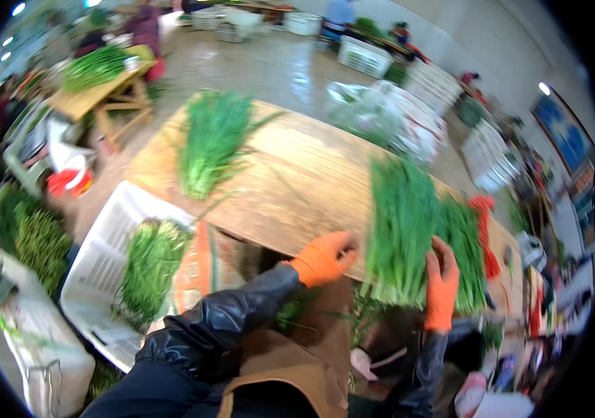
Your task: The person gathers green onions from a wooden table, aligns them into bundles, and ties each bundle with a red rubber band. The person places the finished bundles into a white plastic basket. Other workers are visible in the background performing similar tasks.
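On a wooden table (297, 157) lie piles of long green leafy stalks, probably garlic chives. My left hand (329, 257), in an orange fingerless glove, is at the table's near edge, fingers curled, with nothing seen in it. My right hand (441, 277), gloved alike, is at the right side of a large pile (402, 230); whether its fingertips press the stalks is unclear. Another pile (462, 251) lies just right of that hand, beside a bundle of red ties (483, 235). A further pile (214, 143) rests at the table's far left.
A white plastic crate (101, 251) with green stalks stands left of the table, beside a printed sack (214, 256). Filled plastic bags (386, 112) are on the floor beyond the table. Another wooden table (99, 94) and a person (146, 31) are at the upper left.
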